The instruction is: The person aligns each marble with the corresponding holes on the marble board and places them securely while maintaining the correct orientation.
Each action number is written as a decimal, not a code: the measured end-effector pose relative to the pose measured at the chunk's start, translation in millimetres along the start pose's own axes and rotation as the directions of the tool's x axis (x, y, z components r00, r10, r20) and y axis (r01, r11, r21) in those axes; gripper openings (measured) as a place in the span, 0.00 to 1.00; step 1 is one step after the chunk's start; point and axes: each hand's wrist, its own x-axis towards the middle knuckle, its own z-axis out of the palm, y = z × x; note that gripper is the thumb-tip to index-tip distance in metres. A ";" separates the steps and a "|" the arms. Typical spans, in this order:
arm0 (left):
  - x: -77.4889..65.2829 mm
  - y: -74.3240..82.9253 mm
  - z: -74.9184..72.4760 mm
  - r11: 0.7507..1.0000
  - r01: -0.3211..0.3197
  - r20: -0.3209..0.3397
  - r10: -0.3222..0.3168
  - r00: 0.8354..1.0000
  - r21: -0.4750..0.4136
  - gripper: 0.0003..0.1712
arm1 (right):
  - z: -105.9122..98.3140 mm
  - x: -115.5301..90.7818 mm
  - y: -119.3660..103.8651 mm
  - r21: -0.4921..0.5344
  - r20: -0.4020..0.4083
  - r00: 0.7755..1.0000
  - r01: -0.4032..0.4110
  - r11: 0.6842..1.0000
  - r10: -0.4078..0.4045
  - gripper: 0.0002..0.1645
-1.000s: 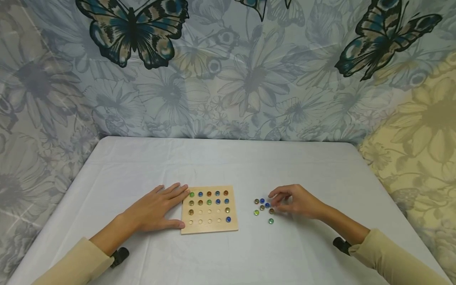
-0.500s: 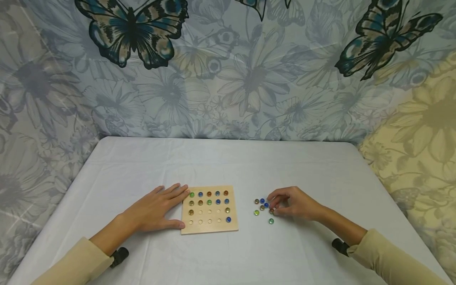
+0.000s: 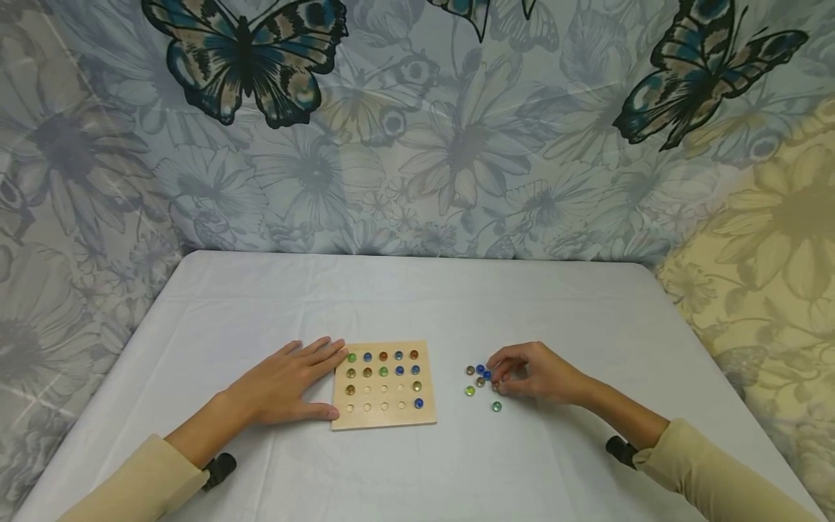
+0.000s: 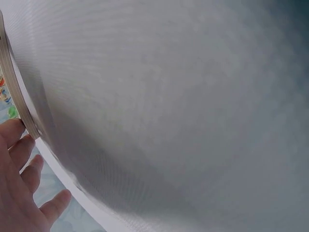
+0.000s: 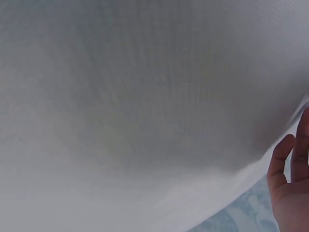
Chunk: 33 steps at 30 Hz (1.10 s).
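My left hand (image 3: pixel 287 384) lies with straight fingers along the left edge of a wooden board (image 3: pixel 385 419), fingertips and thumb touching it. Rows of round hollows cover this board; glass marbles fill the two far rows, and several hollows nearer me hold none. The left wrist view catches the board's edge (image 4: pixel 18 92) and a green marble (image 4: pixel 12 112) beside my fingers. To the right, my right hand (image 3: pixel 541 373) pinches a brownish marble (image 3: pixel 495 387) between thumb and forefinger, low at the cloth. In the right wrist view the fingertips are cut off.
Loose marbles lie left of my right hand: blue ones (image 3: pixel 480 369), a yellow-green one (image 3: pixel 470 391) and brownish ones (image 3: pixel 470 370). Nearer me is a green marble (image 3: pixel 497 407). A white cloth (image 3: pixel 417 478) covers the table; a patterned fabric backdrop (image 3: pixel 417 181) rises behind.
My right hand has shifted slightly left and its thumb and forefinger have come together on the brownish marble. A blue marble has been nudged slightly left. My left hand and the board stay put.
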 end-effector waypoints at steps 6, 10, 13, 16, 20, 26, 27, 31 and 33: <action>-0.9 -0.4 1.1 1.000 0.017 0.016 -0.017 1.000 0.003 0.56 | -0.2 5.4 -7.8 -0.019 -0.002 0.999 0.035 0.999 -0.035 0.17; -1.5 -0.7 1.9 1.000 0.021 0.017 -0.021 1.000 0.000 0.56 | 1.7 13.2 -13.2 -0.015 -0.001 0.998 0.059 0.998 -0.059 0.16; -1.8 -1.0 2.1 1.000 0.018 0.016 -0.018 1.000 0.002 0.56 | 4.3 19.8 -16.0 -0.007 0.009 0.998 0.062 0.998 -0.062 0.16; -1.6 -1.0 2.0 1.000 0.009 0.012 -0.009 1.000 0.010 0.56 | 6.9 26.6 -20.7 -0.005 0.019 0.998 0.063 0.998 -0.063 0.16; -0.2 -1.2 2.2 1.000 0.006 0.016 -0.006 1.000 0.017 0.56 | 10.7 35.4 -28.7 -0.008 0.023 0.998 0.062 0.998 -0.062 0.16; 0.5 -1.0 1.7 1.000 0.005 0.014 -0.006 1.000 0.022 0.56 | 19.4 47.7 -40.4 -0.015 0.014 0.996 0.086 0.996 -0.085 0.16; 0.5 -1.0 1.6 1.000 0.005 0.014 -0.006 1.000 0.023 0.56 | 21.2 49.8 -42.4 -0.016 0.011 0.996 0.091 0.996 -0.091 0.16; 1.0 -0.8 1.1 1.000 0.004 0.012 -0.004 1.000 0.025 0.56 | 28.4 57.6 -49.6 -0.015 0.010 0.993 0.116 0.993 -0.116 0.16; 1.1 -0.4 0.8 1.000 0.004 0.012 -0.004 1.000 0.022 0.56 | 32.0 61.0 -52.1 -0.010 0.013 0.993 0.119 0.993 -0.119 0.16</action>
